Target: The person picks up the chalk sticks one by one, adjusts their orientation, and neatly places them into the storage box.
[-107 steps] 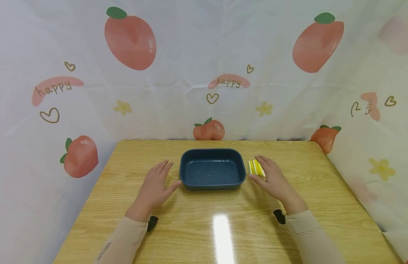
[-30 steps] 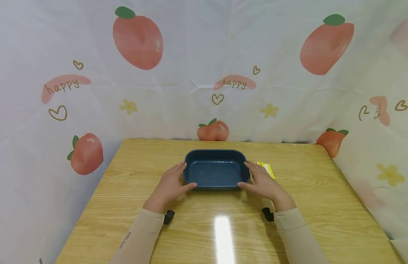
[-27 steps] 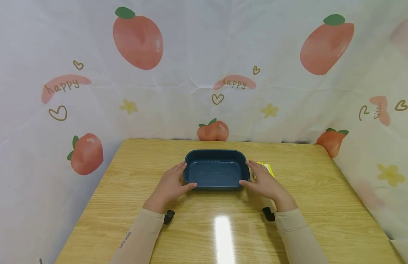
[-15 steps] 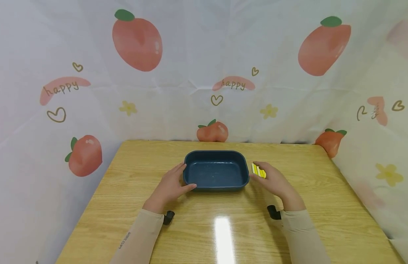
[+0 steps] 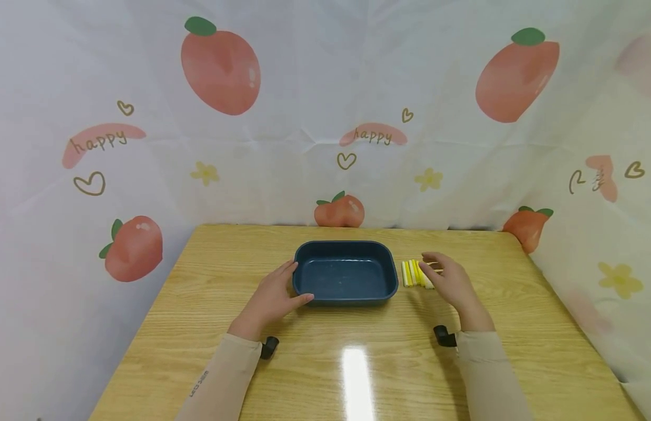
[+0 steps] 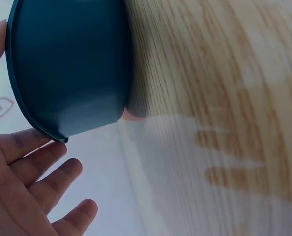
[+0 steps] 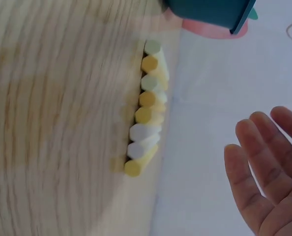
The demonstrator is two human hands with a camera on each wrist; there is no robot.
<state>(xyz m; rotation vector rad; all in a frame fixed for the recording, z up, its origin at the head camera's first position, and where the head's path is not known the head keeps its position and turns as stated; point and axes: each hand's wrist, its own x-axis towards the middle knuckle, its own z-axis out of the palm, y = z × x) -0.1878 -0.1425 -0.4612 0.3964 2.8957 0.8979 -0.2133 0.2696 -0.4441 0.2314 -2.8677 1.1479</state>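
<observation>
A dark blue rectangular bin [image 5: 345, 279] with nothing in it stands on the table. At its left end the left hand [image 5: 270, 298] touches the rim with fingertips and thumb, fingers fairly straight; the left wrist view shows the fingers [image 6: 33, 147] against the bin's edge [image 6: 72, 73]. Right of the bin lies a row of several yellow and white sticks [image 5: 414, 273], seen end-on in the right wrist view as sticks [image 7: 147, 99] side by side. Above the row's right part hovers the right hand [image 5: 454, 286], fingers loosely bent, holding nothing and partly hiding the sticks.
The wooden table [image 5: 304, 362] reaches a white cloth backdrop [image 5: 283, 105] printed with peaches, behind and at both sides. A bright light reflection lies on the table front. Black wrist-worn pieces [image 5: 270, 347] show near each sleeve cuff.
The right hand has left the bin's right end and moved right over the sticks, uncovering more of them. The left hand, apart from the bin at first, has come to its left end and stays there.
</observation>
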